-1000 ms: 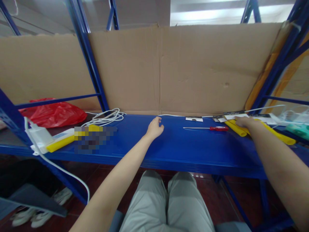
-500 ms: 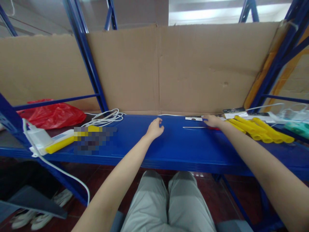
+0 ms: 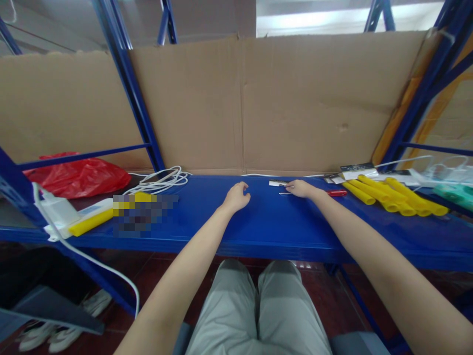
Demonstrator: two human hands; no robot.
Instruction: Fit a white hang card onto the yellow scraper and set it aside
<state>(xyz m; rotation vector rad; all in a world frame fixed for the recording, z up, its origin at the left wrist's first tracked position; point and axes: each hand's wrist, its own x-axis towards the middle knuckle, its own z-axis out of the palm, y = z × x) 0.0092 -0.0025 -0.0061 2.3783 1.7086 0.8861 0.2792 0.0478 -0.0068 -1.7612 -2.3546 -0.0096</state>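
Observation:
My right hand [image 3: 300, 188] is closed on the edge of a small white card with a black strip [image 3: 278, 183], just above the blue shelf [image 3: 207, 217]. Under that hand lies a screwdriver, its thin shaft showing on the left and its red handle [image 3: 337, 193] on the right. My left hand [image 3: 236, 196] hovers over the middle of the shelf, fingers loosely bent and apart, with nothing in it. The card's right end is hidden by my fingers.
Several yellow tubes [image 3: 388, 195] lie at right, beside more black-and-white cards [image 3: 357, 170]. To the left are a coiled white cable [image 3: 164, 181], a red plastic bag [image 3: 79, 175] and a white power strip [image 3: 96, 208]. A cardboard panel [image 3: 295, 103] stands behind the shelf.
My right hand has moved left, bringing the white card with it toward my left hand. The screwdriver's red handle is now uncovered. My left hand has stayed nearly still.

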